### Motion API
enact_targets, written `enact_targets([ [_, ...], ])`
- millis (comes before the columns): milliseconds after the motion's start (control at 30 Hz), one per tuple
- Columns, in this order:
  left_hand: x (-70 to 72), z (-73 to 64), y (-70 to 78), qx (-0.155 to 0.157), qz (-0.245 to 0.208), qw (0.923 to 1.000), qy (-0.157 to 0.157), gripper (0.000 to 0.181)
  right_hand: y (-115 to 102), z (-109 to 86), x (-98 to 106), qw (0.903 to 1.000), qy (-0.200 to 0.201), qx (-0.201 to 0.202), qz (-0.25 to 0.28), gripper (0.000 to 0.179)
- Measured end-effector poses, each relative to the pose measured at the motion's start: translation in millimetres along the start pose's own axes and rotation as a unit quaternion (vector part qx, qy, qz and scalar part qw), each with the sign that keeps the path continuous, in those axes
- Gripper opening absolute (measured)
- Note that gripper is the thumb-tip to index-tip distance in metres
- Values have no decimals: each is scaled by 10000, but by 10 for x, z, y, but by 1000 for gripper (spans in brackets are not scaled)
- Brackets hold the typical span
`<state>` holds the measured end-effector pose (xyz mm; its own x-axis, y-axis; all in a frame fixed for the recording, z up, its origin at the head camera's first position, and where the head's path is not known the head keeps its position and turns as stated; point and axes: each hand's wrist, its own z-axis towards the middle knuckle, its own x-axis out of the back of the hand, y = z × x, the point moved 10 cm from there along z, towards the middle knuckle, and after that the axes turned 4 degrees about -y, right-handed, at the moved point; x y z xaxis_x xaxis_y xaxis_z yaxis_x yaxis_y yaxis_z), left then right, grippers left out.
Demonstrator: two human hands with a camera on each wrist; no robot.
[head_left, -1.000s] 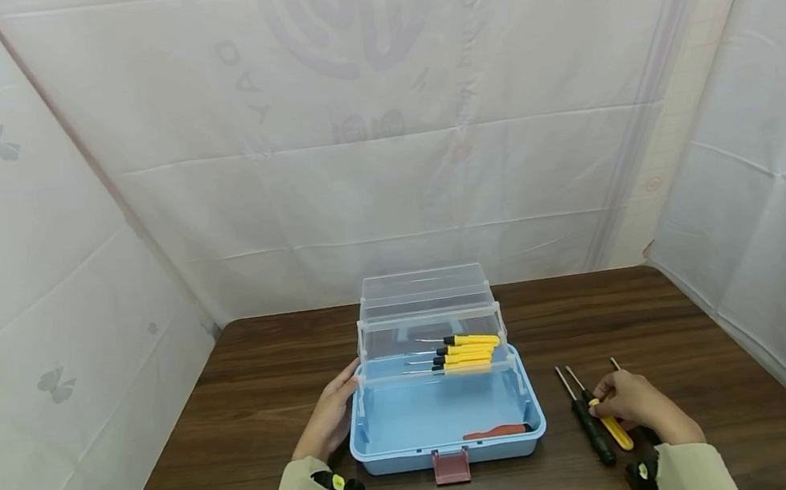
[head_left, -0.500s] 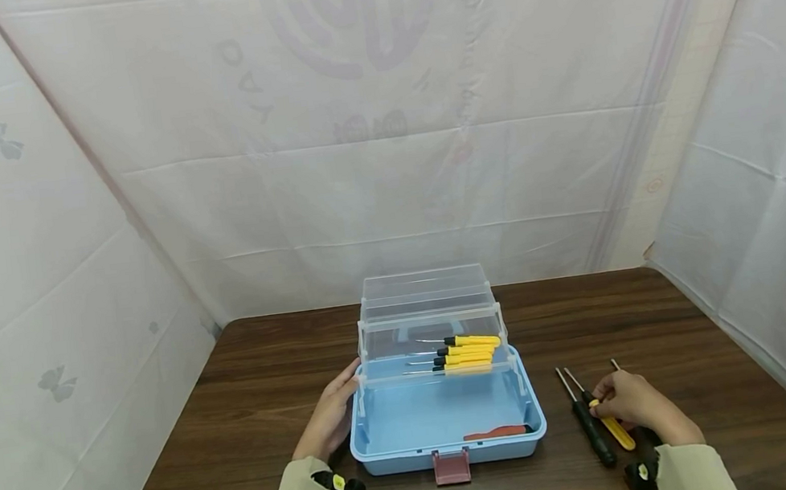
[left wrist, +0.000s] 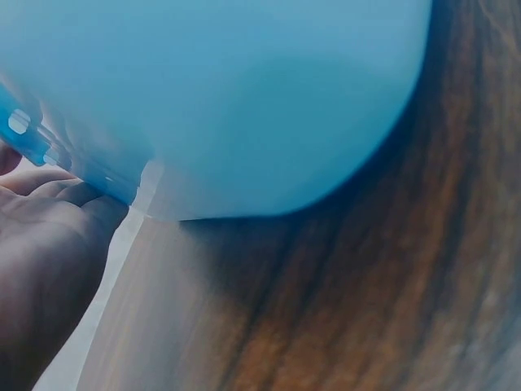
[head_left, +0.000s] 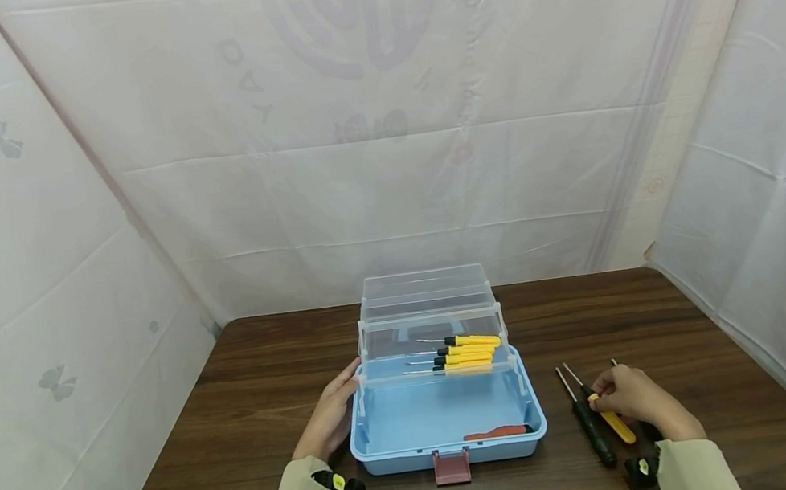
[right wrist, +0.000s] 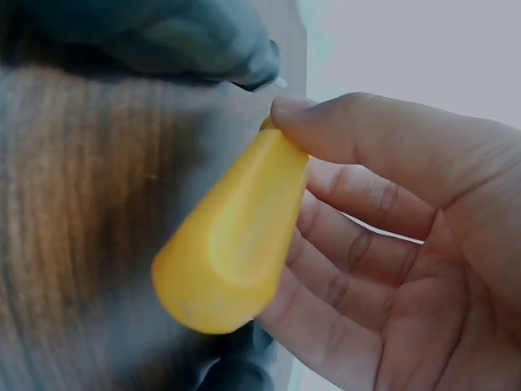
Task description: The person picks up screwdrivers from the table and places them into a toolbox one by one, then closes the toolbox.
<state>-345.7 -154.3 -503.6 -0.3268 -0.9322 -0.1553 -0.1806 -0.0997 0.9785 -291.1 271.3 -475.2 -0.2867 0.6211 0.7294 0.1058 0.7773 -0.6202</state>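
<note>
In the head view my right hand (head_left: pixel 639 395) pinches a yellow-handled screwdriver (head_left: pixel 616 423) between thumb and fingers. Close up, the right wrist view has the yellow handle (right wrist: pixel 240 244) under the thumb (right wrist: pixel 326 126). Left of it on the table lies a black-handled screwdriver (head_left: pixel 590 425). A second dark one, its tip (head_left: pixel 614 362) showing, is mostly hidden by the hand. My left hand (head_left: pixel 329 418) rests against the left side of a light blue toolbox (head_left: pixel 441 413), fingers fairly straight. Its fingertips are partly hidden behind the box.
On the toolbox's raised clear tray (head_left: pixel 383 347) lie several yellow screwdrivers (head_left: pixel 473 341). A red-handled tool (head_left: pixel 498 432) lies along the box's front inner wall. A pink latch (head_left: pixel 451 466) hangs at the front. White cloth walls (head_left: pixel 387 197) surround the brown wooden table (head_left: pixel 253 422).
My right hand has shifted slightly away from me, with the yellow-handled screwdriver moving a little along with it. The left hand and toolbox have stayed put.
</note>
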Motion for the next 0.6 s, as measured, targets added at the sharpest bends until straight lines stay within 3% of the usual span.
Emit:
enact_targets([
  [600,2,4,14,-64,-84,9999,48,52,-179,-14,174,9993,193,230,-224,22],
])
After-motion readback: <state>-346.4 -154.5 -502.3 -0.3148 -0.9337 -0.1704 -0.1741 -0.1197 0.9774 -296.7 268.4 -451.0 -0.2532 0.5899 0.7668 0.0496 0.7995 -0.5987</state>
